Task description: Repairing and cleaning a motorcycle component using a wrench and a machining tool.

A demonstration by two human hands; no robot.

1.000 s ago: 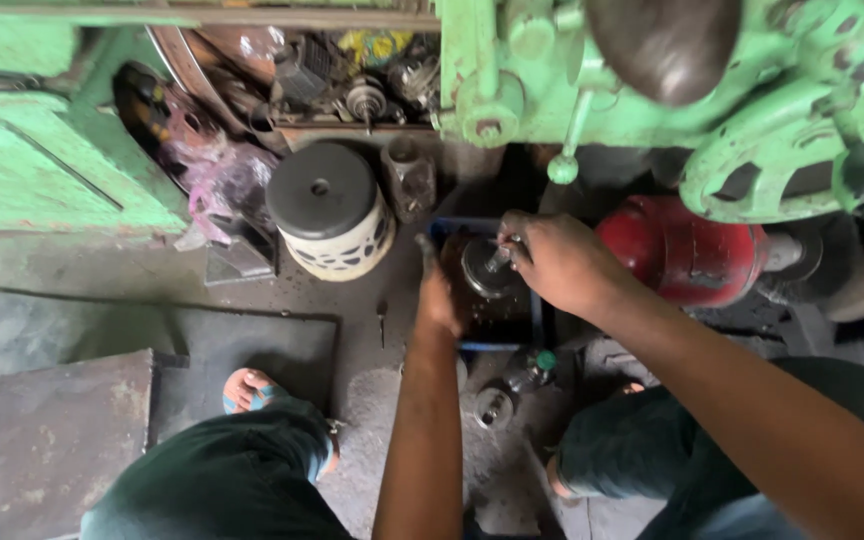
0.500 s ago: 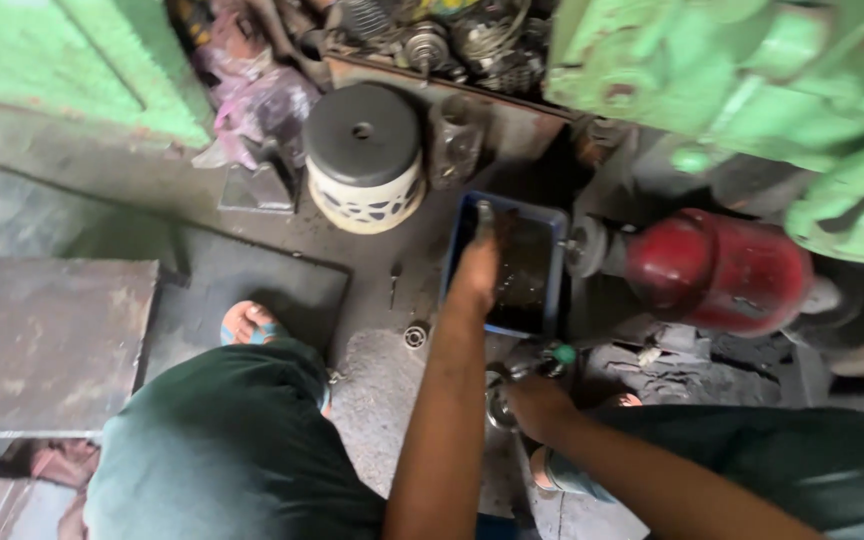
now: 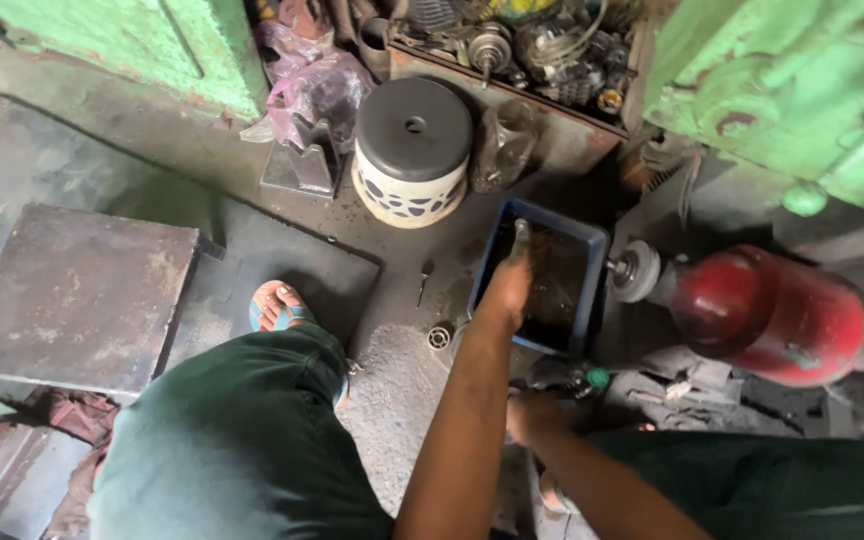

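My left hand (image 3: 510, 285) reaches forward and lies along the left rim of a blue tray (image 3: 592, 250) filled with dark liquid. Its fingers point to the far rim, and whether it grips anything is hidden. My right hand (image 3: 532, 415) is low by my right knee, with its fingers curled at the lower end of a dark bottle with a green cap (image 3: 597, 378) on the floor.
A red cylinder with a grey wheel (image 3: 767, 310) lies right of the tray. A white stool with a black top (image 3: 412, 150) stands behind it. Green machinery (image 3: 802, 90), a box of metal parts (image 3: 532, 50), a steel plate (image 3: 72, 295), a small ring (image 3: 439, 337).
Both hands were together on a dark round part above the tray. The right hand has dropped to the bottle near my knee, and the left hand stays at the tray. The view has tilted down.
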